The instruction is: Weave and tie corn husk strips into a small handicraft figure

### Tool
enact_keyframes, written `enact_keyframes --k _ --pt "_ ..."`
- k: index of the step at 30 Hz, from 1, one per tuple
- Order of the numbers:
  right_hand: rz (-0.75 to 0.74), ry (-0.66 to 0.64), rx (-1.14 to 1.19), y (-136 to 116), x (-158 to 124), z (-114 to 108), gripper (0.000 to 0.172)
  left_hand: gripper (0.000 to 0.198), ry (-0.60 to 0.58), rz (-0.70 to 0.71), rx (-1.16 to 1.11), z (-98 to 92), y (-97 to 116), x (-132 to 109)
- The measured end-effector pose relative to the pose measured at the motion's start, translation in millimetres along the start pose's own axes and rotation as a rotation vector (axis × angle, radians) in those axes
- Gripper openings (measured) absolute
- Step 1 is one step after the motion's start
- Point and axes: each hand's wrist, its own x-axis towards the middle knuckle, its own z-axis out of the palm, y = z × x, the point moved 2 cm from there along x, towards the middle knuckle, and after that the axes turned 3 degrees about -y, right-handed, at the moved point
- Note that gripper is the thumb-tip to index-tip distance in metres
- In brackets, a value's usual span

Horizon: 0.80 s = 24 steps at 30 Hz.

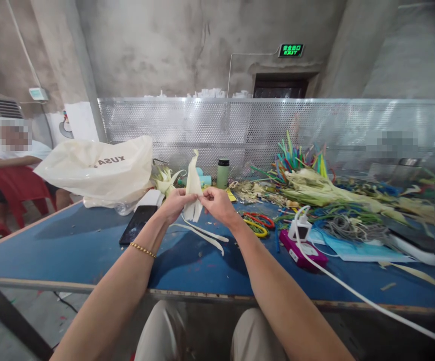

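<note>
A pale corn husk (pixel 193 178) is held upright above the blue table, its tip pointing away from me and its lower end split into strips. My left hand (pixel 174 204) pinches the left edge of it. From the other side, my right hand (pixel 219 203) grips the same husk between thumb and fingers, close to the left fingertips. Below the hands, thin loose husk strips (pixel 205 234) lie on the table (pixel 89 258). More husk (pixel 167 179) sits just behind my left hand.
A black phone (pixel 139 224) and a large cream bag (pixel 100 168) are on the left. Behind stands a green bottle (pixel 223 173). To the right are a purple power strip (pixel 303 249) with a white cable, coloured cords (pixel 257 223) and heaped husks (pixel 326 189). A person (pixel 17 153) sits far left.
</note>
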Motion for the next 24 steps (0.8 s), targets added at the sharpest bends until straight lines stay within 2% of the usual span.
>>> enact_keyframes --k 8,13,16,19,22,24 --pt "0.043 -0.037 0.262 7 4 -2 0.019 0.030 -0.096 0.000 -0.174 1.7 4 -1" --pt "0.060 -0.020 0.294 8 4 -1 0.020 0.029 -0.080 -0.025 -0.250 5.2 5 -3" --pt "0.116 0.042 0.224 14 5 1 0.020 0.025 -0.077 0.002 -0.293 7.0 8 -5" --pt "0.212 0.112 0.140 29 7 -1 0.017 0.022 -0.102 0.086 -0.332 6.1 16 -7" --pt "0.334 0.133 -0.035 51 10 -11 0.021 0.020 -0.112 0.206 -0.414 -2.8 29 -13" --pt "0.484 0.174 -0.132 68 10 -23 0.024 0.018 -0.031 0.284 -0.493 -15.2 38 -18"
